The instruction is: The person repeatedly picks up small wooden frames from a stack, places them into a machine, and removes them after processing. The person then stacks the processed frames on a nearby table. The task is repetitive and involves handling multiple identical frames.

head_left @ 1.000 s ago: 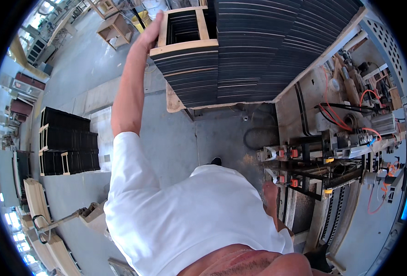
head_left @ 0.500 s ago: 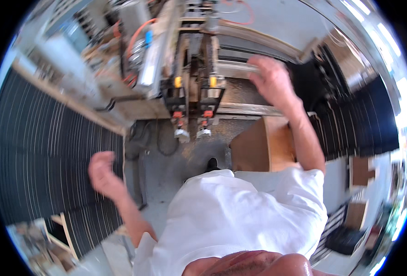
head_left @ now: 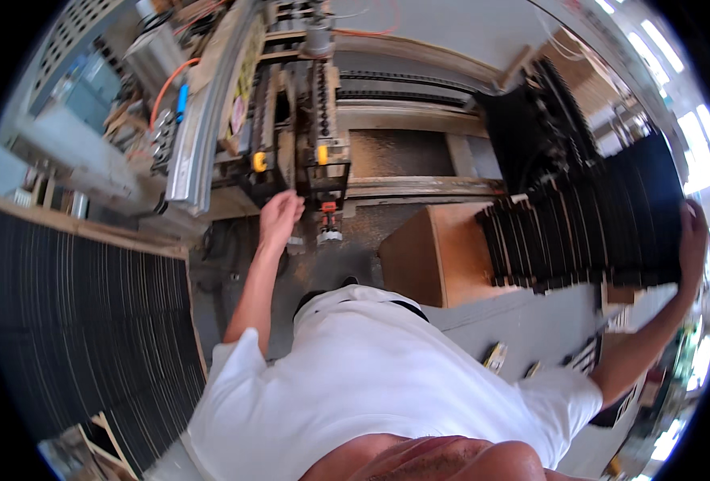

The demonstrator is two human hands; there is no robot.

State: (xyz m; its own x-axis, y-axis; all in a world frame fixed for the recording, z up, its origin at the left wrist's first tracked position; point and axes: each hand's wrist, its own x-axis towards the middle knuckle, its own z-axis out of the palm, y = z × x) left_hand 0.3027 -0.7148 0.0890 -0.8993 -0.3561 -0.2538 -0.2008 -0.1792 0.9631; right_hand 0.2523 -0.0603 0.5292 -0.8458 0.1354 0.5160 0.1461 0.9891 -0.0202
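Note:
My right hand (head_left: 694, 240) reaches far out to the right, against the outer end of a stack of thin black panels (head_left: 595, 212). Its fingers look stretched along that end; their far side is hidden. My left hand (head_left: 281, 218) is raised in front of a machine, over its left clamp arm (head_left: 271, 172) and partly covering it. The fingers there are loosely bent, with nothing visible in them. Beside that hand is the right clamp arm (head_left: 328, 208), with a yellow part, a red part and a pale tip.
A brown wooden box (head_left: 419, 256) stands by the right-hand stack. Long stacks of black panels (head_left: 82, 313) fill the left side. Machine rails (head_left: 419, 116) and a black toothed part (head_left: 531, 120) lie ahead. A metal beam (head_left: 198, 152) with an orange hose (head_left: 166, 88) stands front left.
My left hand has moved from the left stacks to the machine's clamps. The right hand has swung from above the rails out to the right-hand stack. My body and view have turned right.

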